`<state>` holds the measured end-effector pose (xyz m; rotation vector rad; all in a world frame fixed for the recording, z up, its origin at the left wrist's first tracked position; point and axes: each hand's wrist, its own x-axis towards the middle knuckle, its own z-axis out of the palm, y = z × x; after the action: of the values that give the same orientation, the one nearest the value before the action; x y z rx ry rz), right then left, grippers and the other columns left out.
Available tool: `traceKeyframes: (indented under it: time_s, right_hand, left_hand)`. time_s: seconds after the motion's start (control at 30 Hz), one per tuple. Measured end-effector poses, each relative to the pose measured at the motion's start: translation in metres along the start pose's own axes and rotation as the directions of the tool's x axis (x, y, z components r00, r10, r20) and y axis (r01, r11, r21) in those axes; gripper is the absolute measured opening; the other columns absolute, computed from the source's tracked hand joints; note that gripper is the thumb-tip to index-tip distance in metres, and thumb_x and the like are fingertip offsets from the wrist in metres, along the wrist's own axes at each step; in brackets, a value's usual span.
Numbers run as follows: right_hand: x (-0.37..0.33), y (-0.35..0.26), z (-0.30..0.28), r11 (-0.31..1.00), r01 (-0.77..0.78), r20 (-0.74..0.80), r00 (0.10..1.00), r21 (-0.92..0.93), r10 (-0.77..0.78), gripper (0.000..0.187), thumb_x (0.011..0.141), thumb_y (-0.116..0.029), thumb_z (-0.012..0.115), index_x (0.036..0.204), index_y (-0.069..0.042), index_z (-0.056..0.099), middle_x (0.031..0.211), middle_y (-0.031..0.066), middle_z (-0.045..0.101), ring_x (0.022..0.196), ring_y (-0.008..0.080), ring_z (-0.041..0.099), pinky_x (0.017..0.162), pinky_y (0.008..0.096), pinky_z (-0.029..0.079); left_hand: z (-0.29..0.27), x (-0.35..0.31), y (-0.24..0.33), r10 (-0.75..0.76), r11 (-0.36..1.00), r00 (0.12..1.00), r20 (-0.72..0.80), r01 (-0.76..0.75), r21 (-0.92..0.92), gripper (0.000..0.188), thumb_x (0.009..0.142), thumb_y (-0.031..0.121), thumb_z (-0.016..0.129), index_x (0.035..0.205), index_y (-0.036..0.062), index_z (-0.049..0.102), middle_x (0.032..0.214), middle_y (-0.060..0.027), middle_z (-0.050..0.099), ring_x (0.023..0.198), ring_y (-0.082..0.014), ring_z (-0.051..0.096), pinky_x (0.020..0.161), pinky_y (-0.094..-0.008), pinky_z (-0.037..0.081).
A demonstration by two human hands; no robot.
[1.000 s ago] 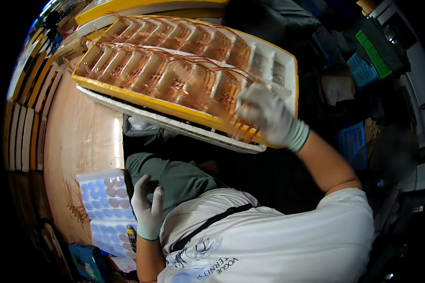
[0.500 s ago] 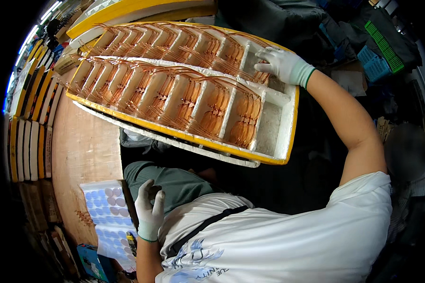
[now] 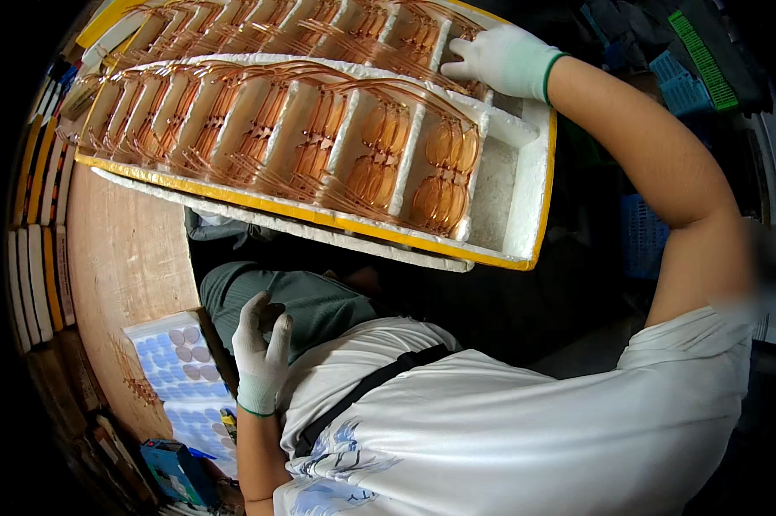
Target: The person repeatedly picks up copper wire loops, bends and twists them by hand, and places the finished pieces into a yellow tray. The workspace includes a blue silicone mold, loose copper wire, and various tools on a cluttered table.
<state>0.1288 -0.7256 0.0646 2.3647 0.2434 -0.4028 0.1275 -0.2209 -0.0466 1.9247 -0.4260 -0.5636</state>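
Tray [image 3: 526, 206] nearer, right hand [image 3: 501, 62] at far edge

A wooden bench [image 3: 126, 258] with a reddish-brown grain is seen at the left, lit warmly from above. Along its left edge a row of flat yellow and white boards [image 3: 35, 258] is stacked on edge. At the right the room is kept in deep shadow, where blue plastic crates [image 3: 642, 241] and a green ribbed crate [image 3: 702, 52] are made out.
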Motion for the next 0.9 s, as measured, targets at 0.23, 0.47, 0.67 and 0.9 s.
traceKeyframes:
  time_s: [0.23,0.47,0.67,0.9]
  right_hand:
    - [-0.017,0.008,0.005,0.952,-0.086,-0.068,0.992,0.294,0.110,0.052,0.096,-0.013,0.058,0.148,-0.019,0.052,0.135,0.0134,0.061,0.115,0.0333,0.066,0.101,0.0407,0.053]
    - [-0.053,-0.025,-0.086,0.577,-0.125,-0.366,0.661,0.807,0.655,0.030,0.097,-0.013,0.058,0.123,-0.002,0.066,0.113,0.0192,0.070,0.106,0.0328,0.070,0.094,0.0409,0.055]
    - [-0.012,-0.230,-0.179,0.462,0.572,-0.733,0.469,0.677,0.493,0.017,0.095,-0.008,0.057,0.109,0.001,0.062,0.111,0.0216,0.068,0.089,0.0269,0.070,0.081,0.0376,0.059]
    - [0.088,-0.427,-0.211,-0.497,0.552,-0.670,0.738,0.670,-0.084,0.093,0.080,-0.002,0.073,0.159,-0.016,0.025,0.157,0.0301,0.034,0.106,0.0314,0.071,0.069,0.0314,0.061]
  left_hand:
    - [-0.016,-0.009,-0.021,-0.065,0.980,0.995,-0.071,0.050,-0.193,0.042,0.098,0.005,0.062,0.137,-0.0071,0.052,0.119,-0.0141,0.066,0.105,-0.0172,0.063,0.095,-0.0287,0.049]
    - [-0.048,-0.024,-0.041,-0.095,0.960,0.986,-0.139,0.054,-0.276,0.038,0.099,0.006,0.061,0.135,-0.0046,0.055,0.116,-0.0108,0.067,0.105,-0.0160,0.062,0.095,-0.0294,0.049]
    - [-0.111,-0.036,-0.059,-0.083,0.991,0.915,-0.395,0.035,-0.128,0.037,0.096,0.013,0.068,0.127,-0.0062,0.061,0.106,-0.0120,0.071,0.095,-0.0154,0.068,0.087,-0.0311,0.055]
    - [-0.184,-0.110,-0.082,-0.249,0.965,0.740,-0.625,0.131,-0.229,0.037,0.096,0.012,0.066,0.127,-0.0064,0.060,0.107,-0.0125,0.073,0.097,-0.0161,0.068,0.091,-0.0313,0.053]
